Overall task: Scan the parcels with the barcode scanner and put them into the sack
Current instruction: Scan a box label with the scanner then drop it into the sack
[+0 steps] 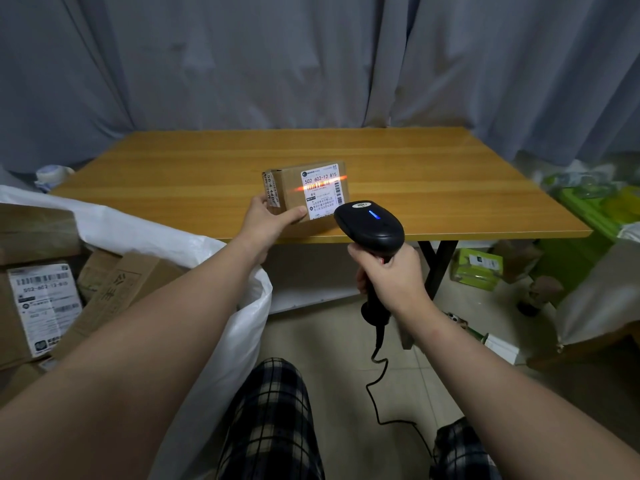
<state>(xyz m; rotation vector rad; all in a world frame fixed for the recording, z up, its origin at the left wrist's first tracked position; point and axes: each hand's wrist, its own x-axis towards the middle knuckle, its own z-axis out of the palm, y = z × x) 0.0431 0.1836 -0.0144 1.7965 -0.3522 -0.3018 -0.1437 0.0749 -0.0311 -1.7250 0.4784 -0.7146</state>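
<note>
Here the left hand (pixel 268 221) grips a small brown box (pixel 289 187) at its lower left corner, with the thumb along the front and the fingers around the left side. The box is at the near edge of the wooden table (pixel 450 188); whether its bottom touches the wood I cannot tell. Its white label (pixel 323 199) is turned toward the person, and a red-orange line of light (pixel 320 183) crosses the barcode from side to side.

The right hand (pixel 391 275) is closed around the handle of a black scanner (pixel 372 225). The scanner is held just in front of the table edge, and its head points at the label. A small blue lamp shines on top of the head. A black cable (pixel 377 386) hangs from the handle down to the floor.

On the left, beside the table, a white sack (pixel 239 327) stands open. Several cardboard boxes (pixel 114 292) lie inside it, one with a white label facing up. A grey curtain (pixel 311 64) hangs behind the table.
</note>
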